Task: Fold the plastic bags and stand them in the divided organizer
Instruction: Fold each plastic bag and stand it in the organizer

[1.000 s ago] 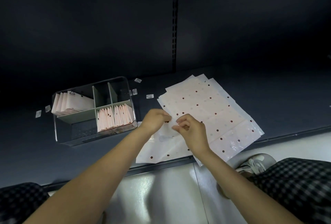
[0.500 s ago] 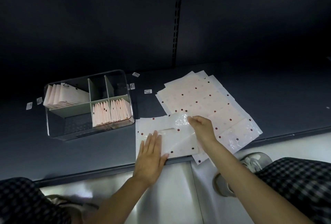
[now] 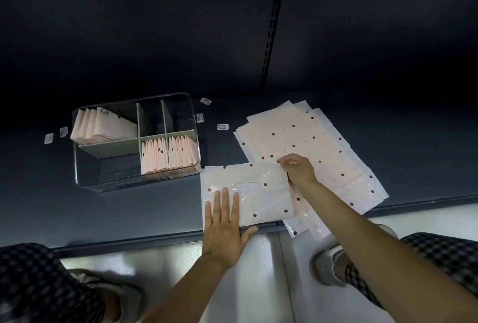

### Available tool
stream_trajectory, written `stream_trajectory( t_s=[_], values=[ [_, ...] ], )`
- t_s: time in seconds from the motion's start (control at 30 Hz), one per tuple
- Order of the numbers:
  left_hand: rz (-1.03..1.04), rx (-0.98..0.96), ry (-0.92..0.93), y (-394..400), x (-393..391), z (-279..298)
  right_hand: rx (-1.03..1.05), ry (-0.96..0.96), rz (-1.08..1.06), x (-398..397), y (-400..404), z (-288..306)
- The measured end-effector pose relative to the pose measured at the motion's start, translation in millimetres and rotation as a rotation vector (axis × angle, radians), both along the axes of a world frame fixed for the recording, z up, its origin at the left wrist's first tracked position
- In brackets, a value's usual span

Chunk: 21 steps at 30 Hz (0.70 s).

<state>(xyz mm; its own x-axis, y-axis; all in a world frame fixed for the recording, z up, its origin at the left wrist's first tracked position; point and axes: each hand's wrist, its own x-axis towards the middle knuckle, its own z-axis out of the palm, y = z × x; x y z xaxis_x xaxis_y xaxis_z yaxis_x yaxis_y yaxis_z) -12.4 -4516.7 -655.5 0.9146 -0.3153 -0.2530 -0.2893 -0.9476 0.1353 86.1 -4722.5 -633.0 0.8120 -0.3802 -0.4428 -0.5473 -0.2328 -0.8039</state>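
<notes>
Dark shelf (image 3: 103, 209) carries the organizer (image 3: 134, 141) at nine o'clock, spotted bags (image 3: 310, 147) at three, small labels (image 3: 222, 127) between.

The person is wearing dark checked trousers (image 3: 445, 265) and light-coloured shoes (image 3: 327, 265), possibly trainers; both forearms are showing bare, the left hand (image 3: 224, 229) and right hand (image 3: 297, 170) ungloved.

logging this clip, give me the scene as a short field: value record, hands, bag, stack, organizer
left hand: left hand flat, fingers straight, pressing the near left part of the bag
right hand: right hand pinching the bag's far right corner
bag: dotted plastic bag spread on the shelf, handle slot facing up
stack: unfolded bags fanned out to the right, partly under the bag
organizer: clear divided organizer to the left, folded bags standing in three compartments
labels: small labels scattered on the shelf
</notes>
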Motion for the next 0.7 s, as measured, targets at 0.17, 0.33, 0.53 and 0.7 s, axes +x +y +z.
stream_trajectory(
  t_s=[0.17, 0.33, 0.53, 0.7],
  values=[
    [0.103, -0.005, -0.032, -5, -4, 1, 0.119, 0.040, -0.016, -2, 4, 7],
    [0.087, -0.011, -0.036, -5, -9, 0, -0.249, 0.089, 0.278, -38, 3, 1],
    [0.086, 0.006, 0.010, -1, -7, 3, -1.000, -0.525, 0.958, -76, 9, -3],
    [0.060, 0.025, -0.020, 4, -4, 2, -1.196, -0.633, 1.205, -85, -2, -14]
  ],
)
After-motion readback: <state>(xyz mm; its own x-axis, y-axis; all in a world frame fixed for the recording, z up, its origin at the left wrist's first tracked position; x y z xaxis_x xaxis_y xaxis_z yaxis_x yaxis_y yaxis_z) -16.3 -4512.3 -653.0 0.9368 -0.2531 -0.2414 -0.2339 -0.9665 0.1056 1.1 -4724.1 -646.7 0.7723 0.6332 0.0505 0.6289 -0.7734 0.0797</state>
